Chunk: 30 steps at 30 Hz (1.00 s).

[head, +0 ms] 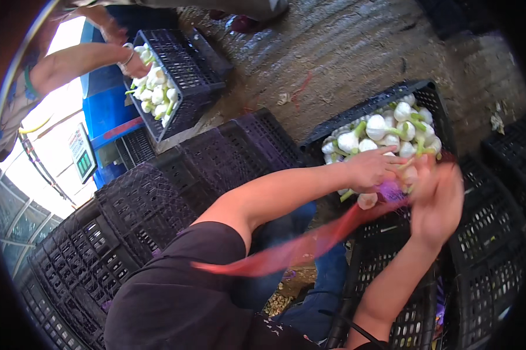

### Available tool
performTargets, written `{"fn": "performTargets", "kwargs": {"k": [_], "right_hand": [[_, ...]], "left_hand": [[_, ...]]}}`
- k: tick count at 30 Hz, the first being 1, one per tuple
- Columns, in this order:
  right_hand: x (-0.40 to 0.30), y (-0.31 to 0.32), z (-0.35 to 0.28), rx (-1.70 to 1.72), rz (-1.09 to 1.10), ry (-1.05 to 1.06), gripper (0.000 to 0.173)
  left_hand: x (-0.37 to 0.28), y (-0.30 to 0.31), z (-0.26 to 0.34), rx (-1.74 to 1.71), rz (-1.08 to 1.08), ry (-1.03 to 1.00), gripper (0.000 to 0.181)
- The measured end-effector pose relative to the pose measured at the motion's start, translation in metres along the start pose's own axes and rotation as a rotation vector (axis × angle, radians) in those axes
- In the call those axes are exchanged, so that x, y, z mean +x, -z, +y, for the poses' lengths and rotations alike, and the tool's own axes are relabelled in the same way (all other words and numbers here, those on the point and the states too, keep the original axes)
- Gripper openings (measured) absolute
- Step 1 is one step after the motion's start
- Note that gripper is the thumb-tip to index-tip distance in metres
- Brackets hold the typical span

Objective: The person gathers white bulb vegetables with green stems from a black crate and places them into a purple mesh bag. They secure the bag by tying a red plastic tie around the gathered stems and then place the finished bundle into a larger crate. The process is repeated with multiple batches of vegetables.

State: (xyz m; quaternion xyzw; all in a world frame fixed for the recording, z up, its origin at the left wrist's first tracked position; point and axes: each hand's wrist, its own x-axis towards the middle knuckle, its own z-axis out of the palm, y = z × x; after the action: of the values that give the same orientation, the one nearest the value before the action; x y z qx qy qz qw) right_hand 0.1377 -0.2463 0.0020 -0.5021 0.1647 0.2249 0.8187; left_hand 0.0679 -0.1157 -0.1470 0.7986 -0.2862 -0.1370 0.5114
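Observation:
A black plastic crate [440,116] holds many white garlic bulbs [376,127] with cut green stems. My left hand [371,169] lies over its near side, fingers stretched out beside purple netting [392,190]; whether it grips anything is unclear. Close to its right, my right hand [438,197] is motion-blurred, closed around red mesh netting at the crate's near edge. From there a long strip of red mesh [289,249] trails left across my lap. One garlic bulb [367,200] shows just below my left hand, and others are partly hidden between the two hands.
A co-worker's hand [136,65] reaches into another black crate [179,94] of garlic at upper left. Nearby stand a scale display [82,153] and a blue container [109,109]. Black crates [144,197] with netting line my left; more crates [486,227] are on the right. The floor [341,57] looks wet.

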Motion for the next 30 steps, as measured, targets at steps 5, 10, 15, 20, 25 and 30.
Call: {"fn": "performTargets", "kwargs": {"k": [5,10,15,20,25,30], "right_hand": [[0.074,0.074,0.035,-1.403,0.445,0.691,0.022],[0.035,0.104,0.093,-1.767,-0.077,0.682,0.028],[-0.005,0.113,0.118,-1.574,0.029,0.715,0.028],[-0.028,0.105,0.124,-1.465,0.081,0.658,0.022],[-0.071,0.109,0.143,-1.285,0.079,0.6,0.017],[-0.129,0.084,0.194,-1.03,0.348,0.156,0.012]], "left_hand": [[0.0,-0.011,0.002,0.101,0.122,-0.062,0.017],[-0.01,-0.012,0.004,0.28,0.164,0.059,0.014],[-0.001,0.0,0.004,0.419,0.244,-0.189,0.012],[0.022,0.02,-0.008,0.359,-0.049,-0.391,0.013],[0.031,0.013,-0.015,0.316,-0.217,-0.394,0.017],[0.044,0.003,-0.018,0.351,-0.371,-0.225,0.02]]}}
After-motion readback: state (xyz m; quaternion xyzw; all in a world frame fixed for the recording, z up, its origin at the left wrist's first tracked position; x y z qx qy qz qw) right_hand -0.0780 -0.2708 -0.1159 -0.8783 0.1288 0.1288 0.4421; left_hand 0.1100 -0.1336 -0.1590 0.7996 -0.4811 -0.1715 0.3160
